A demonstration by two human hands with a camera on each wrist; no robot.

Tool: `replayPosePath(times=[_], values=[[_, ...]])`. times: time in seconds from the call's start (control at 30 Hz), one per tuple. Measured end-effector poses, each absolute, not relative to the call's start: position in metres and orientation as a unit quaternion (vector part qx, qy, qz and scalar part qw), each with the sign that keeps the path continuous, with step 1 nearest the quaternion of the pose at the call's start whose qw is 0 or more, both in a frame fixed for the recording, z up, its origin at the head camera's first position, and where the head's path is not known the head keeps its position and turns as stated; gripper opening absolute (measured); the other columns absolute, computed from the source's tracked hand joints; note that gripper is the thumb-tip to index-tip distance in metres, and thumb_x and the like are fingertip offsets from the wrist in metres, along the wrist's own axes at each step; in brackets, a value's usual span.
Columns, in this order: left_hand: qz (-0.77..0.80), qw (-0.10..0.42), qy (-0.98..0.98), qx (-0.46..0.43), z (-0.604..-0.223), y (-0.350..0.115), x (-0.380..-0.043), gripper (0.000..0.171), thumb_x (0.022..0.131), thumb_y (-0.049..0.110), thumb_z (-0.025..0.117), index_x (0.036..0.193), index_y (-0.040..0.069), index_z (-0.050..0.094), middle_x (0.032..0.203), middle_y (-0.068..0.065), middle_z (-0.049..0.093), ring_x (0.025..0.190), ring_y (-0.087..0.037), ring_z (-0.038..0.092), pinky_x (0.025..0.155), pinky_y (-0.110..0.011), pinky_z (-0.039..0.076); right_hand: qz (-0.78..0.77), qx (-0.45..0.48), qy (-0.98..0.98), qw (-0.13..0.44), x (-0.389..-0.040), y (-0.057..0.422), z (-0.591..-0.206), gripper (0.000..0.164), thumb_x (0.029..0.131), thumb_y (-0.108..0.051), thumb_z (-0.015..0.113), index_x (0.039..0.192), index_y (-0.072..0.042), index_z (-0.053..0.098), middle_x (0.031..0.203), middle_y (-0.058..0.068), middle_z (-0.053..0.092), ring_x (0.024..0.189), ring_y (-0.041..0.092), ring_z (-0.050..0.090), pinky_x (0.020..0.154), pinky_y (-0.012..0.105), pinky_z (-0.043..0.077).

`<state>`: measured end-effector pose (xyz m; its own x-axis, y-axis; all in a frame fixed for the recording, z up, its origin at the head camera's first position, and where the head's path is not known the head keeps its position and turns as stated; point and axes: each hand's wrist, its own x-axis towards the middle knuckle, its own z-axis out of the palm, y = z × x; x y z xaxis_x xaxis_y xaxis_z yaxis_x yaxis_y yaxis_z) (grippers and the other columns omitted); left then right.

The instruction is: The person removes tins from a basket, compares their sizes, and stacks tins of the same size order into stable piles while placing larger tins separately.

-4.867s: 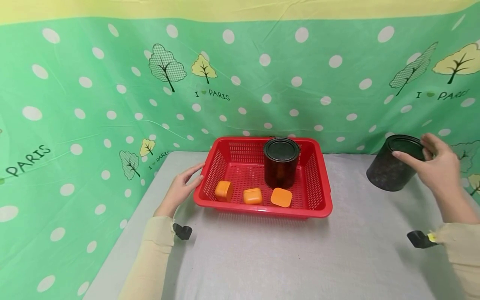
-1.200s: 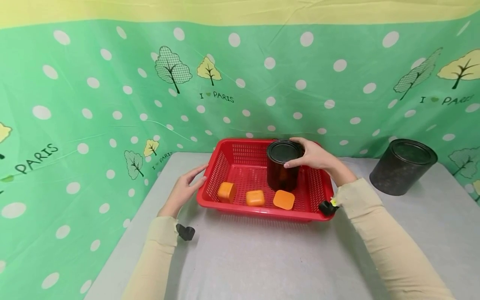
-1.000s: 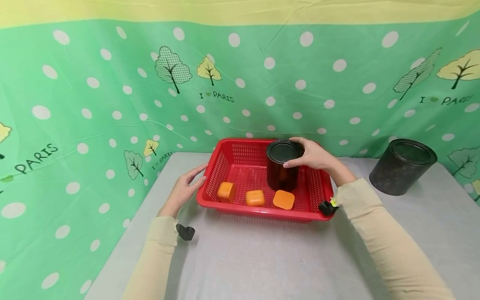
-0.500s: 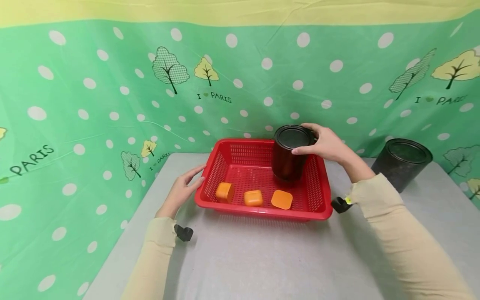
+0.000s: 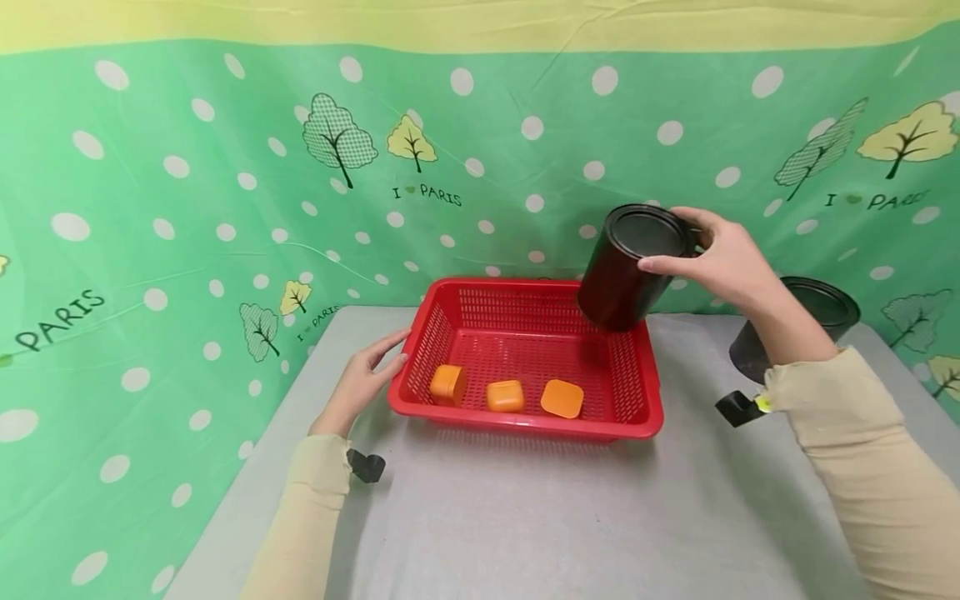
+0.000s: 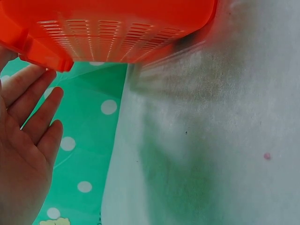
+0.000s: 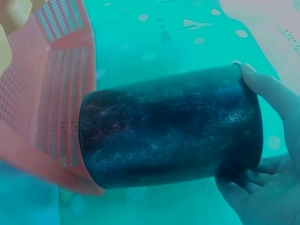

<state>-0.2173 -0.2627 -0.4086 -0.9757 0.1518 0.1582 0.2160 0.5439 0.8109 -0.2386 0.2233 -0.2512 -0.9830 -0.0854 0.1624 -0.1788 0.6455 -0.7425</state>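
My right hand (image 5: 723, 262) grips a black cylindrical can (image 5: 622, 283) near its lidded top. Thumb and fingers lie on opposite sides of the top edge, also seen in the right wrist view. The can hangs tilted above the right end of the red basket (image 5: 525, 422). At the basket's left rim rests my left hand (image 5: 356, 383), its fingers mostly straight. In the left wrist view its fingers (image 6: 40, 108) reach up to the underside of the rim. Inside the basket's front lie an orange block (image 5: 447, 385), a rounded orange case (image 5: 505, 396) and a flat-topped orange piece (image 5: 562, 399).
A second black can (image 5: 825, 302) stands on the grey-covered table (image 5: 525, 517) at the right, partly hidden behind my right forearm. A green dotted curtain (image 5: 487, 167) hangs close behind the basket and along the left side.
My right hand went from the right-hand can to the one in the basket, gripped it, then lifted it up and to the right, tilting it. My left hand stays at the rim.
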Motion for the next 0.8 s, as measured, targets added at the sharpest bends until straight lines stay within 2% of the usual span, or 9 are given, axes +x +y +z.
replayPosePath(times=[0.1, 0.2, 0.33, 0.4, 0.43, 0.53, 0.8], values=[[-0.465, 0.034, -0.879, -0.102, -0.41, -0.264, -0.218, 0.051, 0.099, 0.028, 0.062, 0.147, 0.016, 0.05, 0.154, -0.012, 0.047, 0.148, -0.032, 0.036, 0.123, -0.052, 0.031, 0.418, 0.052, -0.904, 0.072, -0.236, 0.234, -0.25, 0.085, 0.085, -0.046, 0.076, 0.154, -0.016, 0.036, 0.144, 0.015, 0.049, 0.112, 0.009, 0.048, 0.073, 0.013, 0.041], [-0.467, 0.032, -0.878, -0.101, -0.411, -0.264, -0.219, 0.051, 0.099, 0.027, 0.062, 0.148, 0.016, 0.05, 0.154, -0.012, 0.047, 0.148, -0.032, 0.036, 0.123, -0.052, 0.031, 0.421, 0.028, -0.903, 0.077, -0.234, 0.246, -0.25, 0.088, 0.085, -0.047, 0.075, 0.156, -0.018, 0.032, 0.149, 0.014, 0.044, 0.119, 0.012, 0.046, 0.083, 0.02, 0.043], [-0.47, 0.024, -0.877, -0.095, -0.407, -0.261, -0.217, 0.051, 0.1, 0.024, 0.06, 0.149, 0.014, 0.048, 0.155, -0.013, 0.045, 0.149, -0.033, 0.035, 0.124, -0.052, 0.029, 0.414, -0.004, -0.907, 0.078, -0.232, 0.261, -0.252, 0.096, 0.085, -0.052, 0.073, 0.16, -0.019, 0.023, 0.16, 0.017, 0.032, 0.14, 0.033, 0.038, 0.104, 0.051, 0.042], [-0.469, 0.02, -0.878, -0.093, -0.399, -0.257, -0.212, 0.051, 0.101, 0.02, 0.059, 0.149, 0.01, 0.047, 0.155, -0.016, 0.044, 0.149, -0.035, 0.034, 0.124, -0.053, 0.029, 0.412, -0.017, -0.908, 0.078, -0.23, 0.267, -0.254, 0.099, 0.085, -0.054, 0.072, 0.161, -0.018, 0.019, 0.163, 0.018, 0.026, 0.145, 0.041, 0.032, 0.107, 0.065, 0.036], [-0.468, 0.018, -0.879, -0.091, -0.395, -0.255, -0.209, 0.051, 0.101, 0.019, 0.059, 0.149, 0.008, 0.047, 0.155, -0.017, 0.044, 0.149, -0.036, 0.034, 0.124, -0.053, 0.028, 0.409, -0.023, -0.909, 0.081, -0.23, 0.269, -0.256, 0.1, 0.084, -0.055, 0.072, 0.161, -0.018, 0.019, 0.165, 0.018, 0.023, 0.146, 0.043, 0.029, 0.108, 0.068, 0.034], [-0.462, 0.016, -0.882, -0.091, -0.382, -0.249, -0.2, 0.05, 0.101, 0.016, 0.058, 0.148, 0.004, 0.046, 0.155, -0.02, 0.043, 0.148, -0.038, 0.034, 0.123, -0.053, 0.029, 0.398, -0.042, -0.912, 0.088, -0.227, 0.278, -0.261, 0.102, 0.084, -0.057, 0.071, 0.161, -0.017, 0.017, 0.167, 0.016, 0.016, 0.148, 0.046, 0.025, 0.108, 0.071, 0.032], [-0.466, 0.021, -0.879, -0.096, -0.384, -0.249, -0.202, 0.05, 0.101, 0.015, 0.058, 0.147, 0.002, 0.047, 0.154, -0.021, 0.045, 0.148, -0.038, 0.035, 0.124, -0.053, 0.029, 0.367, -0.074, -0.922, 0.095, -0.225, 0.294, -0.282, 0.105, 0.085, -0.061, 0.066, 0.161, -0.011, 0.014, 0.165, 0.026, 0.016, 0.144, 0.052, 0.026, 0.105, 0.075, 0.032]])
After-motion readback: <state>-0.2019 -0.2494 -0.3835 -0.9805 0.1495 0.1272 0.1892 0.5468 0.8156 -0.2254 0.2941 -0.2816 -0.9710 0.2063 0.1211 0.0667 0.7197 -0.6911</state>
